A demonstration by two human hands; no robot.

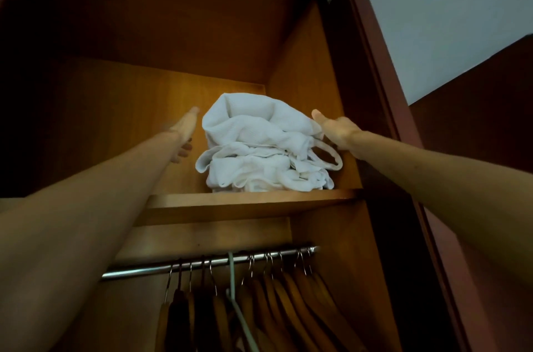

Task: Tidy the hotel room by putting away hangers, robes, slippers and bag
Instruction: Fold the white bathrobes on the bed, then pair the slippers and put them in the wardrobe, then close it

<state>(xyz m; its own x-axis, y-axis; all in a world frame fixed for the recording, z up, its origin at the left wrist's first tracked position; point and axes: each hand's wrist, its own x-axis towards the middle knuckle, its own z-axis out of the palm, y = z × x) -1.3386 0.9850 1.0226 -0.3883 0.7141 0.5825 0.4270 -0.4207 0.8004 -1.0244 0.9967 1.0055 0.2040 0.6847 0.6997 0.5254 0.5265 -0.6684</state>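
- The robes [259, 147], white and waffle-textured, sit in a rumpled, loosely folded heap at the right end of the wardrobe shelf [248, 201], near its front edge; a belt loop dangles rightward.
- Left hand [184, 135] hovers beside the heap, fingers straight, holding nothing.
- Right hand [337, 129], fingers extended, touches the heap's right side.
- Wooden hangers [288, 294] hang on the rail [202, 263] below.

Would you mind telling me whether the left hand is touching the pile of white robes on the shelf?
Apart. The head view shows a strip of bare wood between the left hand and the white robes on the shelf.
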